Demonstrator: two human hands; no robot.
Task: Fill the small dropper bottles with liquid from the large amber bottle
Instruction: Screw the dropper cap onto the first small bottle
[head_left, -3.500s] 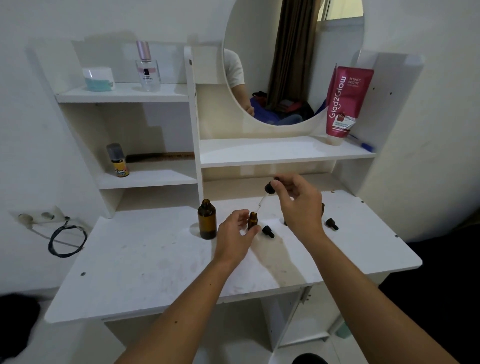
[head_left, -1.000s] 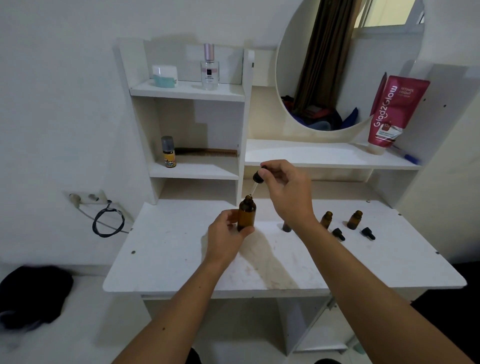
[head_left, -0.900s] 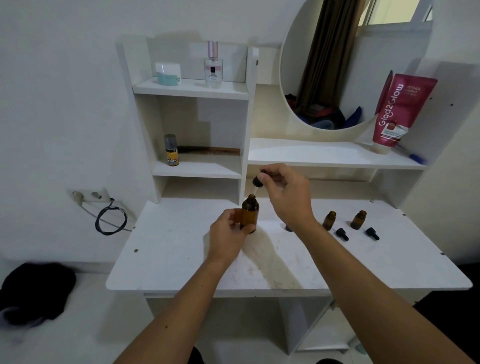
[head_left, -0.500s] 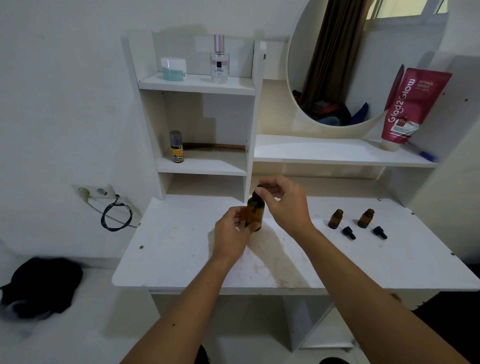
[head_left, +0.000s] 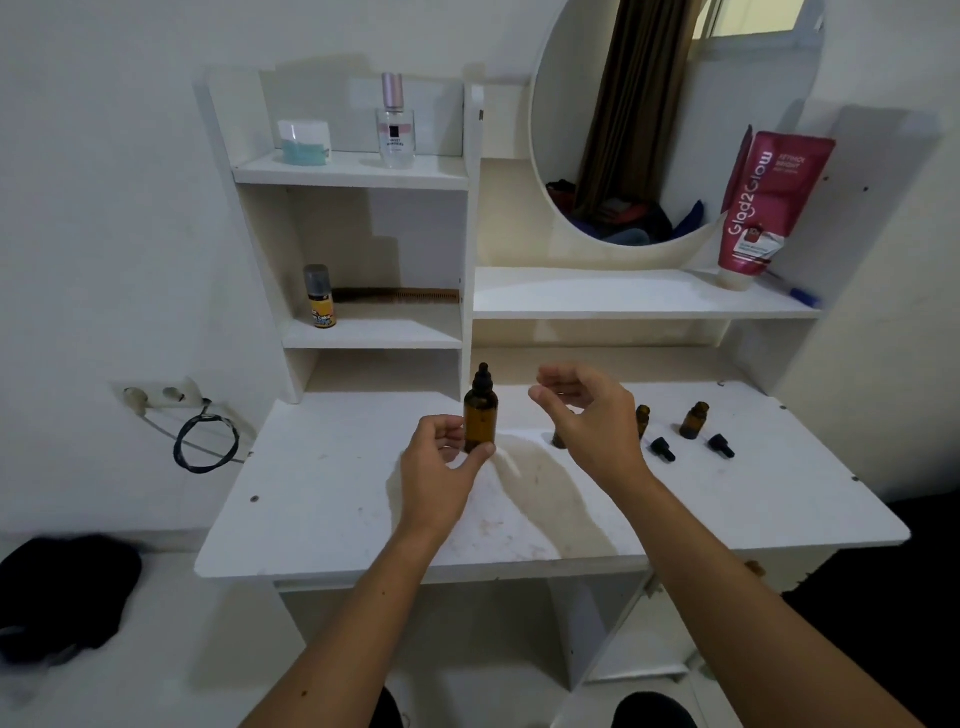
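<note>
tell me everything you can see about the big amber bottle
The large amber bottle looks like brown glass, round-bodied with a short neck, topped by a black dropper cap seated in its mouth. It stands upright on the white desk, in front of the shelf unit. The left hand holds its lower body between thumb and fingers. The right hand hovers apart from it. Its fill level cannot be told.
</note>
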